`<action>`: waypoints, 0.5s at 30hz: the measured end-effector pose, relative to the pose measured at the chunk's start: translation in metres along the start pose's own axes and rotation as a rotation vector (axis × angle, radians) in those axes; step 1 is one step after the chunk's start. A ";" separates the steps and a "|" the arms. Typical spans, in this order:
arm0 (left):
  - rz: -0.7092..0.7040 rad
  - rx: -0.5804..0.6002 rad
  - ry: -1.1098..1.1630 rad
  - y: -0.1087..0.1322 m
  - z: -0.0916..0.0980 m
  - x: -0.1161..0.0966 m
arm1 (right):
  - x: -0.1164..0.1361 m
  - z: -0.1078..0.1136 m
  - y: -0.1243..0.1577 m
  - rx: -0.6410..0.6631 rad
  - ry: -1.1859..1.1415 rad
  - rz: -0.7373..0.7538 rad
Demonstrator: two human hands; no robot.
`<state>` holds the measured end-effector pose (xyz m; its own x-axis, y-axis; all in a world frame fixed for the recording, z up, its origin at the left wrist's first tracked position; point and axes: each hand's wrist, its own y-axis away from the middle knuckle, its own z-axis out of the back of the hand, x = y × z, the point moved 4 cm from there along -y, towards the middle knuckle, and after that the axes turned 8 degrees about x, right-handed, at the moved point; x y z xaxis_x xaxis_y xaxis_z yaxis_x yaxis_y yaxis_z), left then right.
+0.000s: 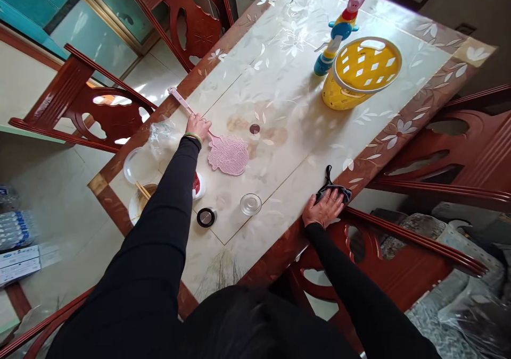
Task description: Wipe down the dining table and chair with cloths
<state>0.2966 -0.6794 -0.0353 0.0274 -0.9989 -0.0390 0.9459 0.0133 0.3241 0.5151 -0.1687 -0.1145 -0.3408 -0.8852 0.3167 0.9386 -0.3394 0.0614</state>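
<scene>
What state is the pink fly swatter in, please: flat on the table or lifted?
Flat: the pink fly swatter's head rests on the tabletop, the left hand on its handle.

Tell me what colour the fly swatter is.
The fly swatter is pink with a pattern of small holes, best seen in the head view.

The pink fly swatter (227, 154) at twelve o'clock has a head patterned with small holes. At one o'clock, a yellow basket (361, 66) has a white rim and white diamond-shaped holes, and a toy (339, 34) beside it is blue and yellow with a pink pig's head. The tabletop (287, 125) is cream with pale white flowers and leaves, inside a brown floral border. The cloth (334, 191) at one o'clock looks dark grey. Black sleeves (175, 189) cover both arms. Reddish-brown chairs (99, 103) stand at eleven and two o'clock.
</scene>
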 end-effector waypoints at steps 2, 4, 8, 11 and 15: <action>-0.066 -0.007 -0.045 0.000 0.012 -0.006 | 0.001 0.001 0.000 0.002 0.000 -0.006; -0.123 -0.034 -0.047 0.001 0.031 -0.015 | 0.003 0.002 0.000 0.006 -0.003 -0.010; -0.155 -0.114 -0.012 0.013 0.088 -0.037 | 0.007 0.004 0.000 0.015 -0.014 -0.009; -0.086 -0.200 -0.021 0.041 0.135 -0.042 | 0.007 0.006 -0.001 0.009 -0.023 -0.009; 0.061 -0.346 0.049 0.118 0.167 -0.018 | 0.005 0.007 -0.002 0.016 -0.038 -0.005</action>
<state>0.3535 -0.6676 0.1618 0.0953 -0.9924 -0.0778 0.9953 0.0965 -0.0122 0.5119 -0.1705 -0.1063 -0.3438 -0.8707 0.3516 0.9376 -0.3388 0.0778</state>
